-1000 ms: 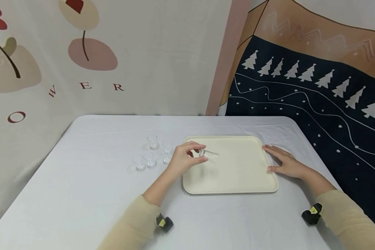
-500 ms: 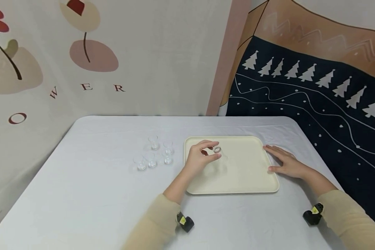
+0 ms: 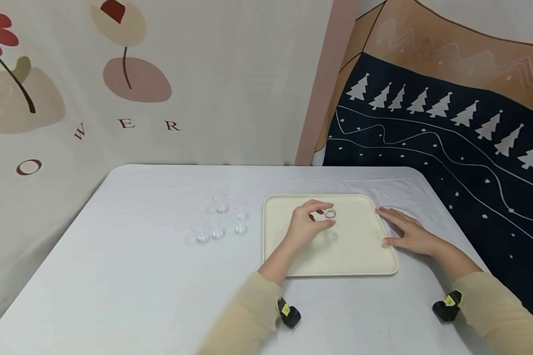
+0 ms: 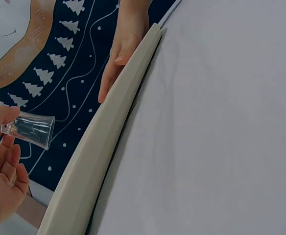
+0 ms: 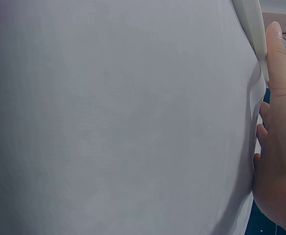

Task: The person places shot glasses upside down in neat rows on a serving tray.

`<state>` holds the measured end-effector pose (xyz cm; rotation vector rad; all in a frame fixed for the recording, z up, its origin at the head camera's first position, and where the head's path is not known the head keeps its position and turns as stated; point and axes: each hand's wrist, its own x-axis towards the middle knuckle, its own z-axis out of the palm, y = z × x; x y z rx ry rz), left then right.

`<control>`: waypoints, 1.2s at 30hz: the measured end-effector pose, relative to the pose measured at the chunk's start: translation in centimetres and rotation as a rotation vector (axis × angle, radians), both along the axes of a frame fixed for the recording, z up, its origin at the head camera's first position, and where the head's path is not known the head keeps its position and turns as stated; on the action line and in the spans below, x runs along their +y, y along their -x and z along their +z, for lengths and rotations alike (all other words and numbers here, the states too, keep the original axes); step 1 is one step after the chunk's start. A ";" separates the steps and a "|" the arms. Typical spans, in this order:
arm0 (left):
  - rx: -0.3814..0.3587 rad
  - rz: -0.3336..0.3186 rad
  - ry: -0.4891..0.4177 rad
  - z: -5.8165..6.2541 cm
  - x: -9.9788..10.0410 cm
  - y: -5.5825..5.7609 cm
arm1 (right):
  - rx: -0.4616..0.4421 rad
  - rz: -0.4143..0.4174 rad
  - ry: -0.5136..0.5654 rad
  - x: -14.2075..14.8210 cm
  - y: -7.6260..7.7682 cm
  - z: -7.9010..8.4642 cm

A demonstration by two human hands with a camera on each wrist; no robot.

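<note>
Between thumb and fingers, my left hand [image 3: 308, 224] pinches a small clear shot glass [image 4: 33, 128] by its thick base end, above the middle of a cream rectangular tray [image 3: 346, 259]. In the left wrist view the glass lies sideways in the air, its wide mouth pointing away from the palm. At the tray's right edge, my right hand [image 3: 410, 235] rests with its fingers stretched out, fingertips touching the rim. Several more clear shot glasses [image 3: 218, 232] stand upright on the table left of the tray.
A white cloth covers the table [image 3: 129, 276]. Behind it hangs a pale printed curtain [image 3: 231, 88], and a dark cloth with white trees [image 3: 426, 133] hangs at the right. Each wrist carries a small black camera [image 3: 289, 314].
My left hand has carried the shot glass rightward, from the tray's left side to over its middle. My right hand has stayed at the tray's right edge.
</note>
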<state>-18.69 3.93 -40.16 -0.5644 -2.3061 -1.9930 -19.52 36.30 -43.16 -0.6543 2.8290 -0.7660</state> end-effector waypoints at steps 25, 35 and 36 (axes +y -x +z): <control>0.061 -0.041 0.041 -2.0 6.9 2.2 | -0.044 -0.021 -0.036 -0.4 -0.2 0.2; 0.101 -0.041 0.090 -2.0 9.1 2.6 | -0.037 -0.013 -0.046 -0.5 -0.4 0.5; 0.101 -0.037 0.095 -2.1 9.2 2.7 | -0.041 -0.014 -0.047 -0.5 -0.4 0.5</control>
